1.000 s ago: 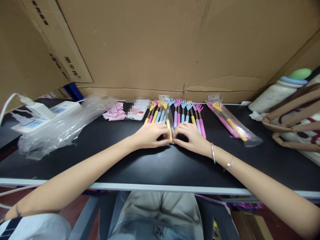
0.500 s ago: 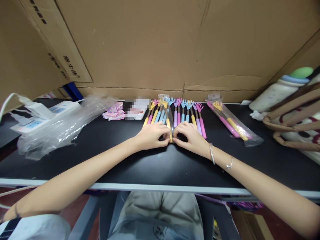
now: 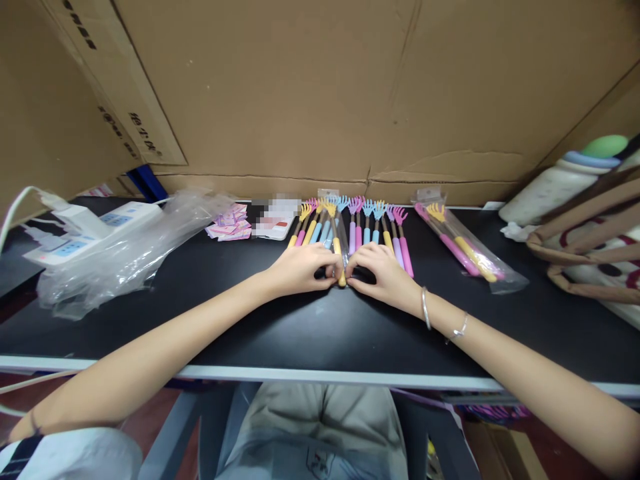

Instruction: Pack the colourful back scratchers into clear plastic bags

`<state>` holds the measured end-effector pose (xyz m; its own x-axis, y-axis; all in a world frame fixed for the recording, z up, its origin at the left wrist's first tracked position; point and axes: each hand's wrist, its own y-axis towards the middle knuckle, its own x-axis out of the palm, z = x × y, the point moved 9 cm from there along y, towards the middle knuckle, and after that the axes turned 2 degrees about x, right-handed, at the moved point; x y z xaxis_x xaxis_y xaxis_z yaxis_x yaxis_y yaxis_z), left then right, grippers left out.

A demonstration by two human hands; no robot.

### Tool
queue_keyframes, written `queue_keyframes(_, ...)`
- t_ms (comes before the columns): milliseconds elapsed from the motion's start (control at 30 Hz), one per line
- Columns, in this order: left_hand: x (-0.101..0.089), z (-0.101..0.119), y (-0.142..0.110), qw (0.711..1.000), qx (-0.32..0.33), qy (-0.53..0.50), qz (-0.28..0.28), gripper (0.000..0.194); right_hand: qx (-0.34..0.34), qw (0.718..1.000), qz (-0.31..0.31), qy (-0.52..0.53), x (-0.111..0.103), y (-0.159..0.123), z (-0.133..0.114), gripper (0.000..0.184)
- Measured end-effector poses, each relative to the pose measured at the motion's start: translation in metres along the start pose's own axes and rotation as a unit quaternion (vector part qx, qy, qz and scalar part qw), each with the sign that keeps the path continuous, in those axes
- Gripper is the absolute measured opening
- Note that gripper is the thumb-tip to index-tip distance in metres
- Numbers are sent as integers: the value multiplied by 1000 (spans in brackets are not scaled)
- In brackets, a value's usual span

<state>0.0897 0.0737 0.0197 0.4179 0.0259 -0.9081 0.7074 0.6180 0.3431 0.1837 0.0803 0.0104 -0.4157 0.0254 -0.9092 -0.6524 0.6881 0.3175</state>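
A clear plastic bag [image 3: 328,193] lies at the middle of the row, with a yellow back scratcher [image 3: 337,247] and apparently a blue one inside. My left hand [image 3: 304,269] is closed in a pinch at the left side of the bag's lower end, beside the yellow handle tip. Mirroring it on the right, my right hand [image 3: 384,272] pinches the other side. The fingertips hide much of the bag's edge. Pink, purple, blue and yellow back scratchers with claw heads lie on both sides, such as a pink one [image 3: 406,257]; my hands cover some handles.
A bagged pair of back scratchers [image 3: 465,250] rests to the right. On the left are pink cards [image 3: 230,223], a white item [image 3: 275,228], clear plastic bags [image 3: 125,257] and a power strip [image 3: 65,247]. A bottle [image 3: 555,187] and a brown-handled bag [image 3: 590,253] stand far right.
My left fingers have shifted slightly along the bag's edge, and more of the yellow handle tip shows between my hands. The rest lies as before.
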Motion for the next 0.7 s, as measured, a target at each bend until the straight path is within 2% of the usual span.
queue_keyframes(167,-7,6,0,999,8,45,5,10,-29,999,-7,-15,-5,-1,-7,3)
queue_keyframes(333,-11,13,-1,997,20,67,-11,10,-65,997,-32,-2,-8,-2,-11,12)
queue_keyframes(567,-12,15,-3,995,57,52,-62,12,-109,993,-44,5,-13,-6,-19,18)
queue_keyframes(700,-11,12,-4,993,52,55,-86,14,-119,991,-57,-14,-13,-8,-21,21)
